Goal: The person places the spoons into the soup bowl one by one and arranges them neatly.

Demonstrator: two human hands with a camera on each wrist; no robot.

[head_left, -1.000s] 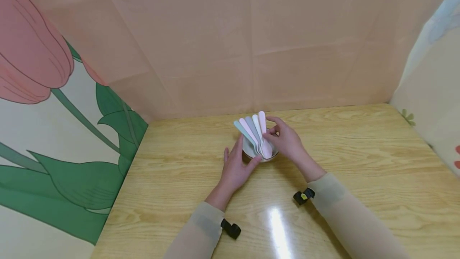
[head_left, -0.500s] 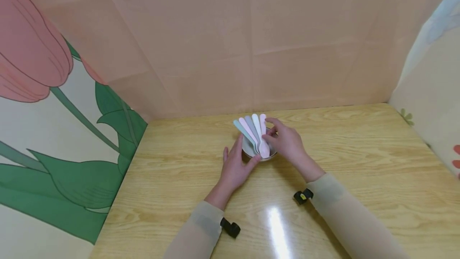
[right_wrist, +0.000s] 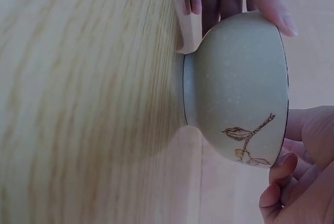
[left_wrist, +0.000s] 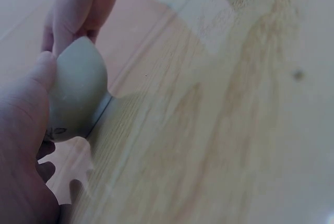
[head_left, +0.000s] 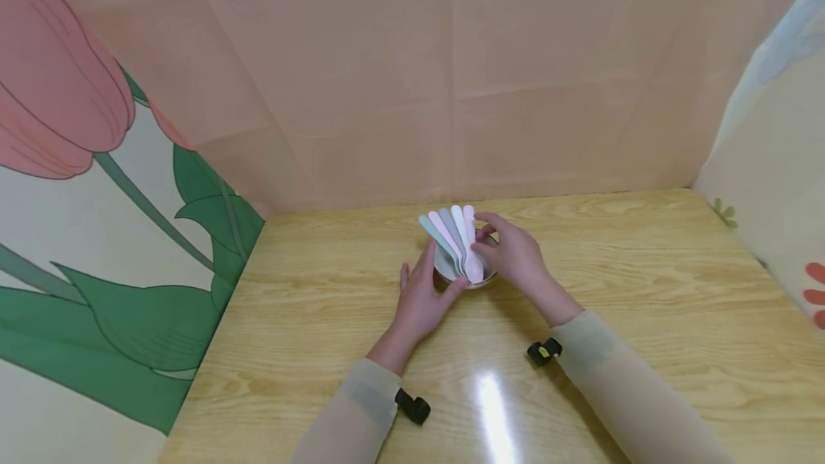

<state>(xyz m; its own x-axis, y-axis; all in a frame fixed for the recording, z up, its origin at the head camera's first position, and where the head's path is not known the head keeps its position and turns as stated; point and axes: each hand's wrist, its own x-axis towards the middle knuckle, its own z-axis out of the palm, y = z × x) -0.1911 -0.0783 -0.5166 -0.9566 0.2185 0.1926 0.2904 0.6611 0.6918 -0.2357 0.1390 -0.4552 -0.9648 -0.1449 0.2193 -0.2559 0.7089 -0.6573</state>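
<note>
A cream bowl (right_wrist: 240,78) with a thin dark rim and a brown twig pattern stands upright on the table. In it several small spoons lean fanned out, handles up. From left, the handles are a mint spoon (head_left: 438,233), a pink spoon (head_left: 442,225), a grey-lilac spoon (head_left: 452,225), a white spoon (head_left: 458,217) and a light pink spoon (head_left: 470,220). My left hand (head_left: 424,303) grips the bowl's near left side, thumb at the rim. My right hand (head_left: 512,249) pinches the light pink spoon's handle at the right; the wrist views hide this contact.
The wooden table (head_left: 309,321) reaches back to a pinkish cloth backdrop (head_left: 361,92). A wall panel with painted tulips (head_left: 116,235) borders its left side, and a pale panel (head_left: 773,163) its right. Glare lies near the front.
The light pink spoon has dropped lower and come to lie beside the white one, its bowl nested over the others. My right hand has shifted very slightly; the left hand keeps its place.
</note>
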